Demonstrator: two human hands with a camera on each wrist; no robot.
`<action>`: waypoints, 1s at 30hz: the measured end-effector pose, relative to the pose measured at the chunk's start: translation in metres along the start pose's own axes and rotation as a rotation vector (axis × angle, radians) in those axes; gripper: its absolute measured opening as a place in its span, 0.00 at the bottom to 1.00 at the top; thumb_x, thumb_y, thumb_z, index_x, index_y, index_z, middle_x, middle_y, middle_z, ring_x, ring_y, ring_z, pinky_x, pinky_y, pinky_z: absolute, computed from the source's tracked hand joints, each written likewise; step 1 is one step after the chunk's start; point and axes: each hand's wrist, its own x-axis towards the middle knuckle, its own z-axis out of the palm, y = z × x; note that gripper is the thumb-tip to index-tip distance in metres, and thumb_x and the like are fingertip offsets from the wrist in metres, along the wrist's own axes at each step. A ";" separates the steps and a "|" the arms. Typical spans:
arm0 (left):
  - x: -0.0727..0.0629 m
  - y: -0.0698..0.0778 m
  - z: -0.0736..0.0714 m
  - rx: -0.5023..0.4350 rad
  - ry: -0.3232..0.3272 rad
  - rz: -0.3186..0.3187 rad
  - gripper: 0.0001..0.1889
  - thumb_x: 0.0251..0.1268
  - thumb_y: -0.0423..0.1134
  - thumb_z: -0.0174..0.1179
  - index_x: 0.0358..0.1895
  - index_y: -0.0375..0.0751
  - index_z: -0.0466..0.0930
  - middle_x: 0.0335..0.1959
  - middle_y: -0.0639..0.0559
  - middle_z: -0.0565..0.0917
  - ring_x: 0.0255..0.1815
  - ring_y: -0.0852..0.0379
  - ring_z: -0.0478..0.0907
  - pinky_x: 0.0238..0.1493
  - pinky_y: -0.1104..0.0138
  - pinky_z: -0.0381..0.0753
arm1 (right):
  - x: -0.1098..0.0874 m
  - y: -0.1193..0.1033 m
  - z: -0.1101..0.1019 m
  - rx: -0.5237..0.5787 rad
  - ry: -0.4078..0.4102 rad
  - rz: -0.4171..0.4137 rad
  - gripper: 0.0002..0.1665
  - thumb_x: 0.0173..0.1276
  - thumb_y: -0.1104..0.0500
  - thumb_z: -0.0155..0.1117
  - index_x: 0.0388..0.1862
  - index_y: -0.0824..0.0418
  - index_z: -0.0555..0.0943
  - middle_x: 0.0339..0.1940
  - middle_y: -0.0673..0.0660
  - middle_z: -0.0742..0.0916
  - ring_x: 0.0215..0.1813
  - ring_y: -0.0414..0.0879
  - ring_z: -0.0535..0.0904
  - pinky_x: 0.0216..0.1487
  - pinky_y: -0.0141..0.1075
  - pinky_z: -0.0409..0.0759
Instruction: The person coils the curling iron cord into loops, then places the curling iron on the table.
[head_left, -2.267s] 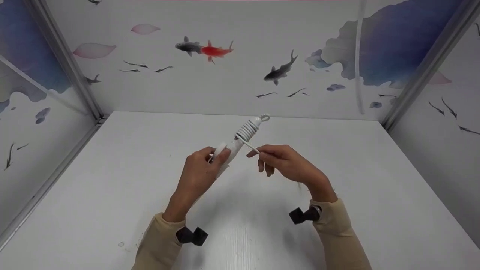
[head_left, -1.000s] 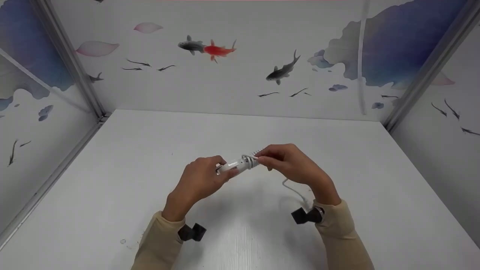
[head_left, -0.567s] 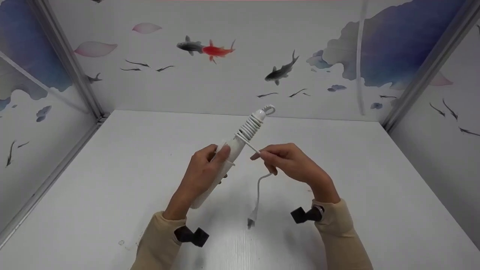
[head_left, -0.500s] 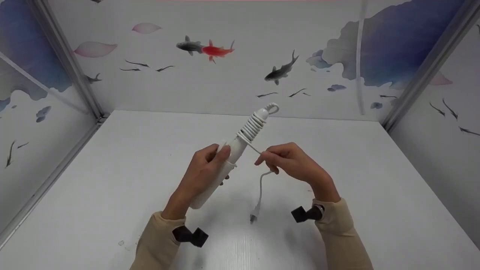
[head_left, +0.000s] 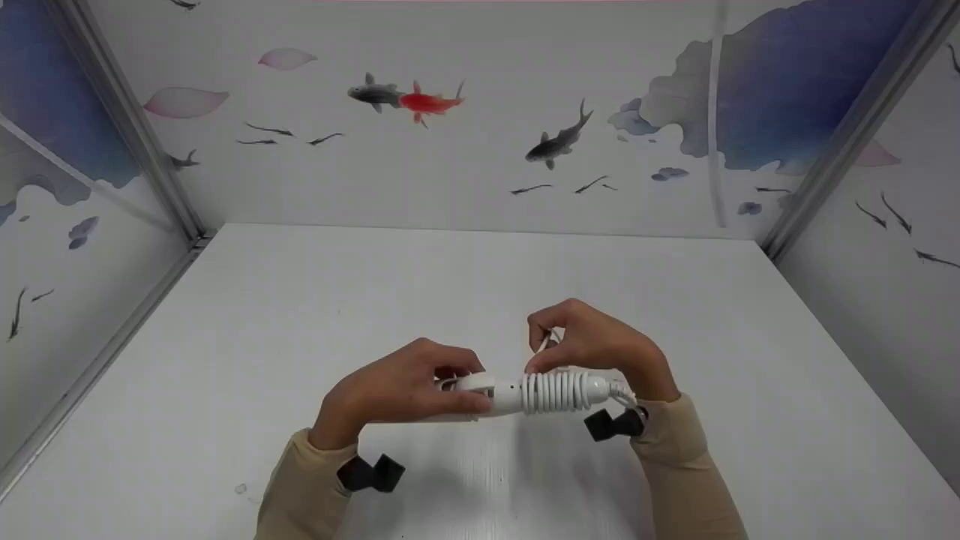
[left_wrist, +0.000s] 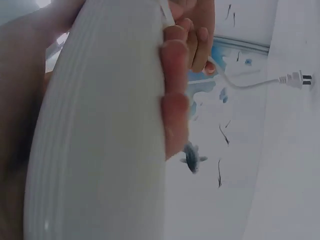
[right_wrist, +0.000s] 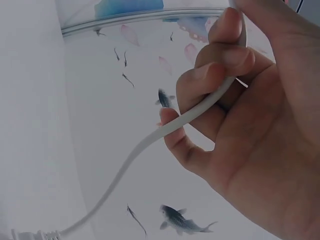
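My left hand (head_left: 405, 382) grips a white handheld electric appliance (head_left: 508, 397) that lies level, off the table, its handle end toward the right. Its exact kind is not clear. In the left wrist view the smooth white body (left_wrist: 110, 125) fills much of the picture, with fingertips (left_wrist: 176, 100) curled against its side. Several tight turns of white power cord (head_left: 556, 392) wrap the handle, and a small cord loop leaves its end. My right hand (head_left: 600, 337) holds the free cord (right_wrist: 145, 142) above the coils, fingers curled round it. The two-pin plug (left_wrist: 296, 80) dangles at the cord's end.
A white table (head_left: 337, 277) lies beneath both hands. Behind it stands a white back panel (head_left: 465, 180) printed with fish and petals, with side panels left and right along metal posts (head_left: 825, 150). Black wrist cameras (head_left: 373, 474) sit on both sleeves.
The appliance has swung from a steep slant to level and come lower and nearer. The right hand has moved from beside the cord coils to above them, still holding the cord.
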 end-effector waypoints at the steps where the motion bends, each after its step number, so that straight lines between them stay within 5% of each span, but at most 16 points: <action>1: 0.000 0.001 0.001 0.021 -0.024 -0.012 0.11 0.67 0.53 0.64 0.40 0.51 0.85 0.30 0.60 0.81 0.29 0.65 0.72 0.33 0.72 0.71 | 0.001 -0.001 0.001 -0.021 -0.019 0.009 0.14 0.58 0.56 0.77 0.25 0.58 0.79 0.25 0.45 0.77 0.33 0.39 0.72 0.37 0.32 0.72; 5: 0.000 0.003 0.003 0.129 -0.088 -0.090 0.14 0.65 0.57 0.65 0.39 0.52 0.85 0.28 0.63 0.79 0.28 0.66 0.71 0.32 0.72 0.71 | 0.002 -0.007 0.004 -0.074 -0.088 0.035 0.12 0.62 0.51 0.75 0.29 0.56 0.83 0.28 0.48 0.82 0.35 0.41 0.75 0.38 0.33 0.75; 9: -0.003 0.002 0.003 0.260 -0.059 -0.209 0.15 0.62 0.58 0.67 0.38 0.51 0.85 0.27 0.63 0.80 0.26 0.65 0.71 0.31 0.69 0.73 | 0.001 -0.011 0.005 -0.095 -0.133 0.050 0.08 0.70 0.51 0.67 0.35 0.53 0.87 0.34 0.48 0.85 0.38 0.41 0.78 0.40 0.35 0.79; 14: -0.003 -0.001 0.005 0.423 0.070 -0.306 0.17 0.61 0.55 0.68 0.42 0.46 0.85 0.30 0.57 0.84 0.26 0.60 0.71 0.30 0.65 0.71 | -0.002 -0.016 0.006 -0.161 -0.163 0.034 0.12 0.76 0.54 0.60 0.49 0.54 0.86 0.43 0.49 0.87 0.42 0.41 0.80 0.47 0.36 0.80; 19: 0.005 -0.004 0.011 0.481 0.256 -0.347 0.18 0.62 0.54 0.68 0.42 0.42 0.84 0.29 0.52 0.85 0.23 0.59 0.71 0.28 0.65 0.70 | -0.001 -0.022 0.009 -0.193 -0.127 0.024 0.15 0.79 0.56 0.55 0.58 0.56 0.82 0.45 0.50 0.86 0.42 0.41 0.78 0.47 0.37 0.78; 24: 0.013 -0.004 0.014 0.449 0.450 -0.416 0.20 0.66 0.53 0.65 0.46 0.37 0.83 0.29 0.48 0.85 0.22 0.58 0.72 0.25 0.66 0.71 | 0.000 -0.023 0.009 -0.115 -0.059 0.015 0.17 0.80 0.58 0.52 0.62 0.57 0.80 0.39 0.51 0.82 0.39 0.42 0.77 0.46 0.35 0.78; 30: 0.016 -0.003 0.010 0.200 0.673 -0.443 0.24 0.74 0.55 0.55 0.51 0.34 0.79 0.37 0.42 0.87 0.29 0.54 0.80 0.32 0.62 0.79 | 0.004 -0.017 0.007 -0.001 0.002 -0.029 0.15 0.81 0.58 0.49 0.57 0.61 0.80 0.32 0.55 0.80 0.36 0.42 0.76 0.46 0.35 0.77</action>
